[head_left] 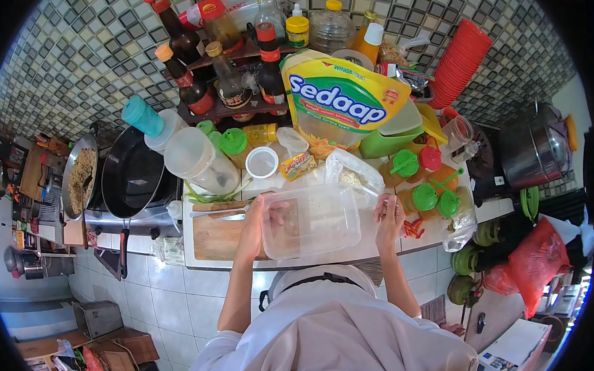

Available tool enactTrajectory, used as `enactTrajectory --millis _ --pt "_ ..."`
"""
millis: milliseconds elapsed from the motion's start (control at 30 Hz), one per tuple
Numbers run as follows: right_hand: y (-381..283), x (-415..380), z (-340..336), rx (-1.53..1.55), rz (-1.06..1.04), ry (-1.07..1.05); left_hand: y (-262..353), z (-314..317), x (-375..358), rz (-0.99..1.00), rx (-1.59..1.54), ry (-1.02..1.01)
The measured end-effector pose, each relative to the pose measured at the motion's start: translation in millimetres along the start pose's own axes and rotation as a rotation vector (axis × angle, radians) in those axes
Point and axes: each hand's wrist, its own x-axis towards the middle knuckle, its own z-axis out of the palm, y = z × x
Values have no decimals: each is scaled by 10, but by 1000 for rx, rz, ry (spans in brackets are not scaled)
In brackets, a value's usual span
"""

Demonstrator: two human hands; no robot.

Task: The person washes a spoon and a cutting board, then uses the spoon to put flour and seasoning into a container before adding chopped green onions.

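1. The view is a round fisheye circle with black corners all around; straight lines of the tiled wall [92, 55] bow hard towards the rim.
2. Light is bright, even and soft, daylight-like, with only faint shadows under things on the bench [207, 259].
3. Colours are vivid: the yellow oil pouch [346, 97] and the red stack of cups [460, 62] almost glow.
4. Small glare spots sit on the clear plastic container [310, 219], the dark wok [132, 173] and the steel pot [534, 145] far right.
5. The middle is sharp; the far left and near right edges go soft, squeezed and slightly colour-fringed.
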Motion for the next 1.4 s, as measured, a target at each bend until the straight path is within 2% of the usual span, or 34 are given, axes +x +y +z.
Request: enactTrajectory --millis 167,233,433,633,733,800,833,900,933,1000,1033,1100,1133,1200,1333,1400 --pt "-28 -4 40 10 -22 10 59 -89 1 -31 -7 27" --pt "-43 -5 53 4 -30 7 68 -117 11 -6 -63 89" --pt "-61 -31 39 38 -38 21 113 -174 -8 42 -76 104" --pt "-26 -19 44 -76 -72 -2 186 -171 -27 60 -93 129" --pt "1 46 38 -230 -31 -60 176 -209 5 65 -108 148" --pt "23 116 -62 -491 -69 -146 218 -235 -12 57 -85 143" --pt "-90 97 -26 -490 -69 -146 246 -254 -30 51 -64 141" --pt "-427 45 47 -711 -313 -103 315 -311 -78 34 -51 136" --pt "-537 37 86 -710 -313 -104 336 -347 -104 13 -38 131" --pt "-685 51 161 -887 -600 -65 339 -449 -139 15 -39 149" --pt "-709 84 194 -890 -597 -58 335 -467 -138 19 -40 166" --pt "-736 181 284 -947 -745 -245 340 -456 -131 43 -9 161" --pt "-721 222 335 -946 -744 -242 349 -450 -132 72 18 163" --pt "-645 289 423 -1152 -743 -403 378 -395 -130 63 29 162" --pt "-531 374 458 -1277 -766 -483 368 -316 -122 61 18 144" --pt "-598 358 477 -1342 -706 -474 351 -297 -131 61 -3 153"
